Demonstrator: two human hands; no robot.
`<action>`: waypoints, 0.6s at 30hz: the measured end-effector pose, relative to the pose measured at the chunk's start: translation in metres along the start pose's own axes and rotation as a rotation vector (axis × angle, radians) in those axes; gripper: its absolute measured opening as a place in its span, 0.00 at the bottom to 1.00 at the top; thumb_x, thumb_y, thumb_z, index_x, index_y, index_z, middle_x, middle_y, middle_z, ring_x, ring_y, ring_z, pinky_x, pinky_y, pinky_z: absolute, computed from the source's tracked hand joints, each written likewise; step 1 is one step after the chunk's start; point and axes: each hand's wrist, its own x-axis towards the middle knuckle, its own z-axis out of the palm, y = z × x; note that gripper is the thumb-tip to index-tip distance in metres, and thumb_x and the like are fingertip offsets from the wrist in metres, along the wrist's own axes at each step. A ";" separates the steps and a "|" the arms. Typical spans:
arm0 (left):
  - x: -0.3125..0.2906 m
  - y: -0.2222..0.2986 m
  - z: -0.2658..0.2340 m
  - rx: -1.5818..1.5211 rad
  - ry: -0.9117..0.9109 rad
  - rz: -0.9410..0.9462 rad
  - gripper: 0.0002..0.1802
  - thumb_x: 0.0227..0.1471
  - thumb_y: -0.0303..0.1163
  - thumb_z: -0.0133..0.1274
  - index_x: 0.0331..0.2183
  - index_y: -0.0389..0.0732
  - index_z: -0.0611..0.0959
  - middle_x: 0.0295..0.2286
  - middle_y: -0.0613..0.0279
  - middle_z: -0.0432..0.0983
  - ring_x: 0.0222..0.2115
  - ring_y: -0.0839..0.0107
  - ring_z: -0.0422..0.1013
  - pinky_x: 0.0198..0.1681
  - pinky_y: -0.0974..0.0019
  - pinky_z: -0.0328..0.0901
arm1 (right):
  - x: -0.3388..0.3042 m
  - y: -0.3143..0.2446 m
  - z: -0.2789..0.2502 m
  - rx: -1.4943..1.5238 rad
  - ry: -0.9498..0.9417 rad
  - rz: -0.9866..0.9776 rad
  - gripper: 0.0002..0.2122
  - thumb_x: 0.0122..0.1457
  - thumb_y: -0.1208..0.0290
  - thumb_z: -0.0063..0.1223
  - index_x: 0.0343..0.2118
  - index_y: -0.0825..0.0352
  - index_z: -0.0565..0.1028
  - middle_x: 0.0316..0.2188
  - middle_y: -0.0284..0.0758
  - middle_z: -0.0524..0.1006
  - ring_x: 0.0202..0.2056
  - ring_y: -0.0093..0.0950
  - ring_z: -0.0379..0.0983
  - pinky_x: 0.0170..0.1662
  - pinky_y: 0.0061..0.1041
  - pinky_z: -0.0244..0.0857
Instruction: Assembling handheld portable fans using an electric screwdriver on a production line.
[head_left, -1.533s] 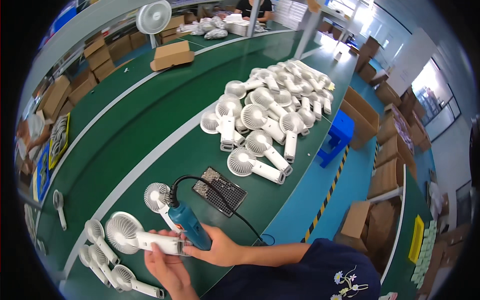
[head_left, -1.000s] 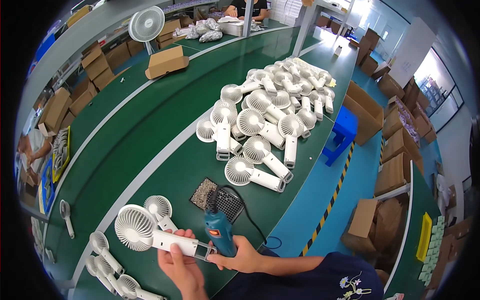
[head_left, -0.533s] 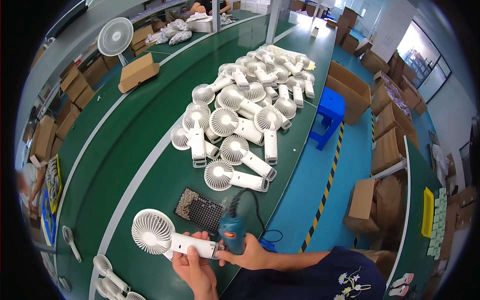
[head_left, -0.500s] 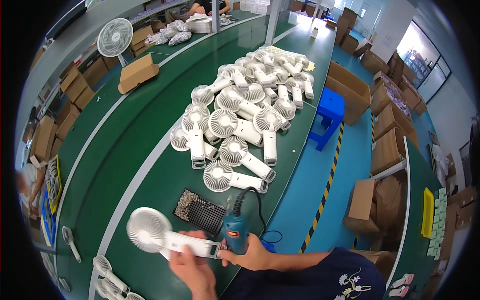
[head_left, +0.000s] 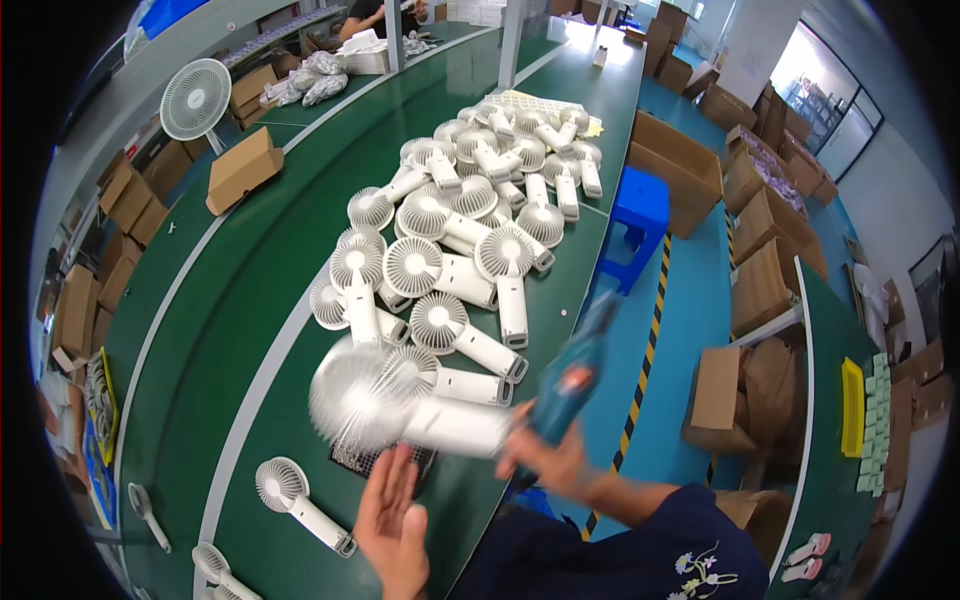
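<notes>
My right hand (head_left: 545, 455) is wrapped round a teal electric screwdriver (head_left: 568, 395), tilted and smeared by motion. Its fingers also meet the handle end of a white handheld fan (head_left: 455, 425), which hangs blurred above the table and seems held there. Below that fan my left hand (head_left: 395, 520) is open, fingers stretched and apart from it. A black tray (head_left: 420, 475) of screws lies beneath the fan, mostly hidden. To the left of my left hand, another handheld fan (head_left: 315, 520) rests on the green table.
A heap of white handheld fans (head_left: 450, 215) covers the table ahead. More fans (head_left: 215, 565) lie at the lower left. A blue stool (head_left: 640, 205) and cardboard boxes (head_left: 675, 175) stand to the right. An open carton (head_left: 243, 170) and a desk fan (head_left: 196, 100) are at the far left.
My left hand has let go of the fan and opened. The fan and screwdriver have moved up and right with my right hand. A fan on the table has come into sight.
</notes>
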 end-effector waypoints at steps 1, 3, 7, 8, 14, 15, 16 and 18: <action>-0.005 0.007 -0.012 0.151 0.039 0.085 0.37 0.53 0.40 0.55 0.55 0.25 0.62 0.53 0.37 0.63 0.55 0.52 0.62 0.59 0.54 0.56 | 0.020 -0.015 -0.012 -0.001 0.082 -0.120 0.07 0.58 0.74 0.53 0.36 0.68 0.68 0.24 0.34 0.74 0.24 0.26 0.75 0.31 0.28 0.71; -0.016 0.002 -0.043 0.515 0.217 0.255 0.30 0.53 0.36 0.51 0.52 0.27 0.65 0.44 0.47 0.71 0.43 0.60 0.71 0.51 0.59 0.63 | 0.068 -0.044 -0.056 -0.168 0.375 -0.261 0.09 0.57 0.66 0.53 0.31 0.66 0.70 0.17 0.33 0.73 0.22 0.23 0.72 0.28 0.25 0.67; -0.027 0.006 -0.083 1.037 0.586 0.248 0.27 0.52 0.33 0.57 0.51 0.29 0.71 0.48 0.44 0.70 0.49 0.53 0.66 0.54 0.56 0.58 | 0.173 -0.108 -0.173 -0.167 0.631 -0.503 0.07 0.56 0.71 0.55 0.32 0.68 0.71 0.21 0.34 0.74 0.23 0.22 0.71 0.28 0.21 0.66; -0.029 0.001 -0.091 1.151 0.691 0.233 0.29 0.52 0.35 0.58 0.52 0.30 0.70 0.48 0.43 0.69 0.49 0.51 0.65 0.55 0.55 0.58 | 0.199 -0.122 -0.206 -0.182 0.647 -0.512 0.07 0.56 0.73 0.55 0.31 0.70 0.71 0.22 0.35 0.75 0.23 0.23 0.72 0.27 0.20 0.67; -0.039 -0.031 -0.112 1.400 0.740 0.004 0.43 0.49 0.45 0.59 0.56 0.27 0.60 0.53 0.36 0.56 0.53 0.43 0.56 0.58 0.47 0.50 | 0.327 -0.158 -0.341 -0.084 0.863 -0.412 0.10 0.54 0.76 0.57 0.33 0.79 0.72 0.26 0.41 0.78 0.22 0.26 0.75 0.26 0.19 0.71; -0.037 -0.037 -0.112 1.368 0.732 -0.036 0.43 0.49 0.44 0.59 0.56 0.27 0.60 0.52 0.35 0.57 0.53 0.42 0.56 0.58 0.47 0.49 | 0.341 -0.156 -0.365 -0.091 0.843 -0.366 0.10 0.54 0.76 0.57 0.33 0.78 0.72 0.25 0.41 0.77 0.23 0.26 0.75 0.26 0.19 0.72; -0.037 -0.036 -0.112 1.373 0.762 -0.054 0.43 0.49 0.44 0.59 0.56 0.27 0.60 0.52 0.35 0.57 0.53 0.42 0.56 0.58 0.47 0.49 | 0.350 -0.148 -0.372 -0.090 0.835 -0.357 0.10 0.54 0.75 0.57 0.33 0.78 0.73 0.25 0.40 0.77 0.23 0.26 0.75 0.26 0.19 0.72; -0.030 -0.033 -0.107 1.324 0.711 -0.134 0.41 0.50 0.41 0.58 0.55 0.26 0.59 0.52 0.35 0.58 0.53 0.43 0.56 0.58 0.47 0.49 | 0.365 -0.141 -0.377 -0.130 0.816 -0.294 0.09 0.54 0.75 0.57 0.32 0.76 0.73 0.25 0.39 0.77 0.23 0.25 0.75 0.26 0.18 0.72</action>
